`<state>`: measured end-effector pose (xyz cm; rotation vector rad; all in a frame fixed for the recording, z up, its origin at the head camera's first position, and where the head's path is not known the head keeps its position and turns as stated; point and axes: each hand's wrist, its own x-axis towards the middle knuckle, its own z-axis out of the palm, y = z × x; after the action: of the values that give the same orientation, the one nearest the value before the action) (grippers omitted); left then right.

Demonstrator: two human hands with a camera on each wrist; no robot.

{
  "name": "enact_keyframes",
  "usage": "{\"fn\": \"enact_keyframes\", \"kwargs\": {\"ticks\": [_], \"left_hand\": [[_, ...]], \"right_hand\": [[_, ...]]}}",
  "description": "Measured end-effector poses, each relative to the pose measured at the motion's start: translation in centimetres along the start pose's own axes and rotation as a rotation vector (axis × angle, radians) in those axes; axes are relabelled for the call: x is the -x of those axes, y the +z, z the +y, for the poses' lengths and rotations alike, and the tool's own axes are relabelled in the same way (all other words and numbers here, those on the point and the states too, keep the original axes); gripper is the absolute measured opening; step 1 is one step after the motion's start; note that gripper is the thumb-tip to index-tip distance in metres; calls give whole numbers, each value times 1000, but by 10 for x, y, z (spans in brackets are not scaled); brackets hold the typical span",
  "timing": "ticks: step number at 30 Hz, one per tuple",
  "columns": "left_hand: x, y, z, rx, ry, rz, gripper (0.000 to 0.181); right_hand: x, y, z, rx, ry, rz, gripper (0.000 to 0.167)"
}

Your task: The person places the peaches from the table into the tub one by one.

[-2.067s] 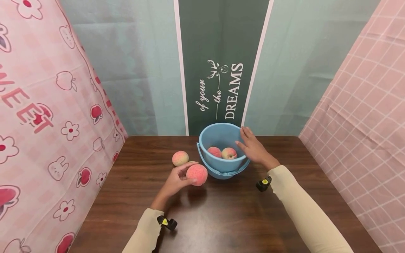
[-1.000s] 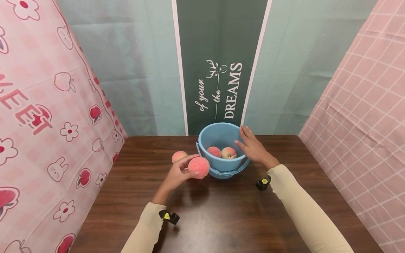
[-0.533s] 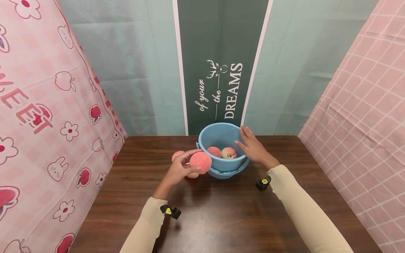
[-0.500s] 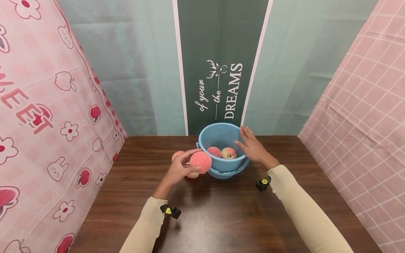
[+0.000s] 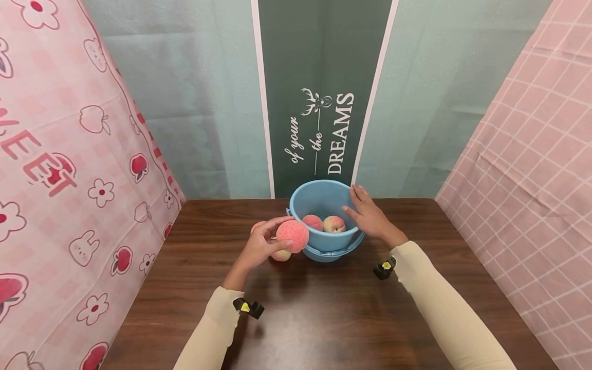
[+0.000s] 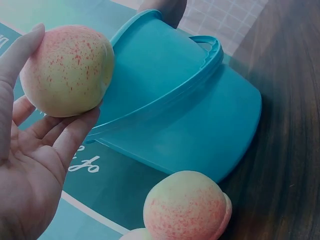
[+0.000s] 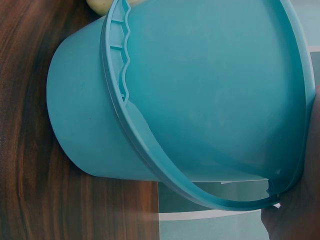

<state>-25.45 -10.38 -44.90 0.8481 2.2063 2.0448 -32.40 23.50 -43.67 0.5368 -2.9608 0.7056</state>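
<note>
In the head view my left hand holds a pink peach between thumb and fingers, just outside the left rim of a light blue bucket. The left wrist view shows that peach raised beside the bucket. Inside the bucket lie a redder peach and a paler peach. Another peach sits below my left hand, and one more peach is mostly hidden behind it. My right hand rests on the bucket's right rim with its fingers extended.
The brown wooden table bears the bucket near its back edge. The bucket's handle hangs down at the front. A green and teal cloth hangs behind; pink patterned cloths flank both sides.
My left hand has risen and moved forward and slightly right with the peach, up to the bucket's rim. It now covers most of the rear table peach. My right hand stays put.
</note>
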Motion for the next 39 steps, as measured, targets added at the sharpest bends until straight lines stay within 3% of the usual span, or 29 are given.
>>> {"fn": "enact_keyframes", "kwargs": {"ticks": [4,9,23,30,39], "left_hand": [[-4,-1,5,24,40,12,55],[-7,0,15,42,30,17,56],[-17,3,15,36,43,6,57],[-21,5,14,13,9,15,57],[-23,6,16,50,39,-10,59]], "right_hand": [[0,0,0,-3,3,0,76],[-1,1,1,-1,6,0,76],[1,0,-1,-4,5,7,76],[0,0,-1,-3,0,11,76],[1,0,-2,3,12,3,76]]}}
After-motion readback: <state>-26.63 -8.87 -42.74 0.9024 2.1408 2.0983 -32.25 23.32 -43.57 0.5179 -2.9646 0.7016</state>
